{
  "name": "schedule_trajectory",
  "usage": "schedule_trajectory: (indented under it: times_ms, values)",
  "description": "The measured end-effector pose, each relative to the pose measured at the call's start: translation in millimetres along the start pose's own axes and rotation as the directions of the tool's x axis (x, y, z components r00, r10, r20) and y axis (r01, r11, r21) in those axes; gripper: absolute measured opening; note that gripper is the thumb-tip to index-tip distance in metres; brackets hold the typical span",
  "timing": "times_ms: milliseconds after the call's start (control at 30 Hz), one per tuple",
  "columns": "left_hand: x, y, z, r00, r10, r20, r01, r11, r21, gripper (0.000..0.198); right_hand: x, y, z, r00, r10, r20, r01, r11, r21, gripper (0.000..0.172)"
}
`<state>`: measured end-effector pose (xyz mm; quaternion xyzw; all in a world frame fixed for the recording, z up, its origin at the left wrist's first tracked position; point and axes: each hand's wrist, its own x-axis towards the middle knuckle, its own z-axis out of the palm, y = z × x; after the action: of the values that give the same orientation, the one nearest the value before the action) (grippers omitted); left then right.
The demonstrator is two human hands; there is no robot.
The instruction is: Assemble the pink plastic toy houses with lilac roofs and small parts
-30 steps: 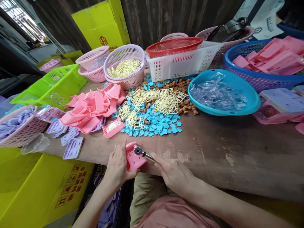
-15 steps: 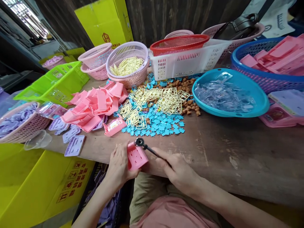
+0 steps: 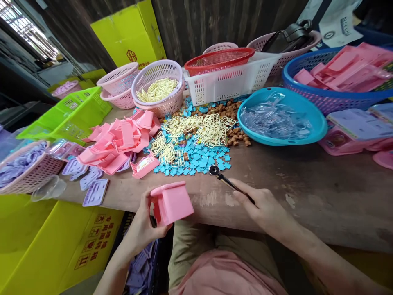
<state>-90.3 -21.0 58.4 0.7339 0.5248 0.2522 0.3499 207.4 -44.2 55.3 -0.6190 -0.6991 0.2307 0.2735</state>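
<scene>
The left hand (image 3: 144,225) is gripping a pink plastic piece (image 3: 177,203) by its left side, being half open around it, with the thumb lying underneath; this piece is being held above the front edge of the table (image 3: 276,176); the right hand (image 3: 260,207) is folding its fingers around a round-headed tool (image 3: 231,185), whose head is pointing away, apart from the piece; farther back, small blue pieces (image 3: 199,159) are lying under cream frames (image 3: 211,130), and pink parts (image 3: 129,133) are forming a heap beside them.
</scene>
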Motion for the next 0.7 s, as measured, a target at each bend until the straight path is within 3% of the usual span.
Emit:
schedule_trajectory:
  times_ms: [67, 167, 267, 367, 467, 567, 633, 700]
  values:
    - [-5, -2, 1.8, 1.000, -0.002, 0.011, 0.004, 0.993, -0.122, 0.073, -9, 23, -5, 0.996, 0.070, -0.048, -0.079, 0.965, -0.250, 0.035]
    - [-7, -4, 7.2, 1.000, 0.025, 0.008, -0.021, 0.957, -0.288, 0.074, -25, 59, -13, 0.971, 0.168, -0.169, -0.232, 0.832, -0.503, 0.032]
    - [-2, -4, 11.6, 0.999, 0.004, -0.043, -0.021, 0.921, -0.389, 0.079, -38, 91, -27, 0.912, 0.298, -0.281, -0.409, 0.704, -0.581, 0.031]
    - [3, -5, 14.4, 0.982, -0.156, -0.110, 0.072, 0.836, -0.544, 0.085, -47, 116, -38, 0.852, 0.390, -0.348, -0.523, 0.617, -0.588, 0.031]
    - [7, -15, 16.6, 0.905, -0.404, -0.130, 0.182, 0.646, -0.741, 0.074, -52, 131, -41, 0.859, 0.282, -0.428, -0.504, 0.612, -0.609, 0.028]
    - [5, -36, 14.6, 0.751, -0.633, -0.187, 0.254, 0.538, -0.804, 0.052, -44, 133, -37, 0.892, 0.023, -0.451, -0.377, 0.588, -0.716, 0.034]
    - [1, -51, 8.0, 0.670, -0.696, -0.259, 0.281, 0.561, -0.779, 0.043, -32, 127, -32, 0.889, -0.123, -0.441, -0.303, 0.563, -0.769, 0.038]
    - [-3, -61, -2.1, 0.693, -0.627, -0.356, 0.271, 0.685, -0.676, 0.039, -17, 115, -28, 0.881, -0.214, -0.421, -0.223, 0.597, -0.770, 0.037]
